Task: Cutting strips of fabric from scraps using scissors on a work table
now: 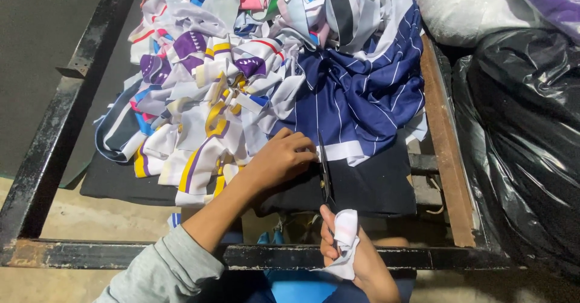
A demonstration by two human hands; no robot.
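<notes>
Scissors stand upright at the near edge of the navy striped cloth, blades dark and thin, tip up against a white band on that cloth's hem. Right hand sits just below the scissors, low against the black frame rail; fingers curled tight round the handles, with a white scrap bunched in the same fist and trailing down over the rail. How far the blades are parted cannot be told. Left hand lies just left of the scissors, fingers bent and closed down, knuckles up, pinning the cloth onto the black mat; grey sleeve runs back toward the rail. Judging by how things lie: the cut at the white band looks in progress, the band not yet free of the navy piece. Left of the scissors and beyond them, a heap of strips, white with purple, yellow, blue and pink, looks like trimming already done. The navy cloth is mostly whole, so much seems left. Right of the scissors, past a wooden slat, a black bag bulges; a white bag behind it.
</notes>
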